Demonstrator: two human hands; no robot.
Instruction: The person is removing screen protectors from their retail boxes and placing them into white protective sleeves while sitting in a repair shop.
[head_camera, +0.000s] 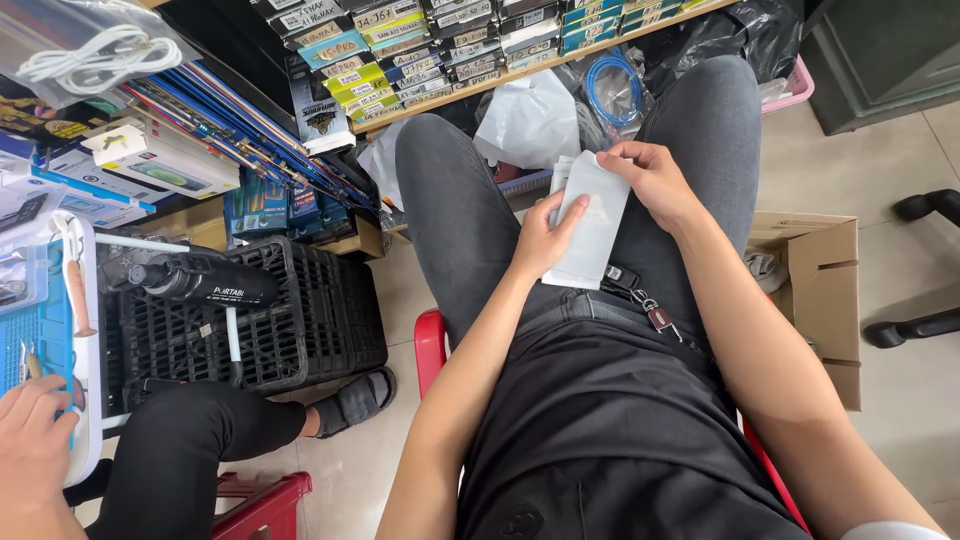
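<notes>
The white pouch (590, 225) lies over the person's lap between the thighs, its long axis running from the knees back toward the belt, tilted slightly. The left hand (545, 240) grips its left edge near the lower half, thumb on the face and fingers curled behind; the right hand (655, 180) pinches the upper right corner, fingers closed on it, so both hands are on it and neither has to reach. The pouch looks flat, thin and matte, a plain rectangle with a faint yellowish patch (perhaps a mark, too small to tell). A bunch of keys (645, 300) hangs at the belt just below it. Another person's hand (35, 430) rests on a blue tray (45, 330) at the far left.
</notes>
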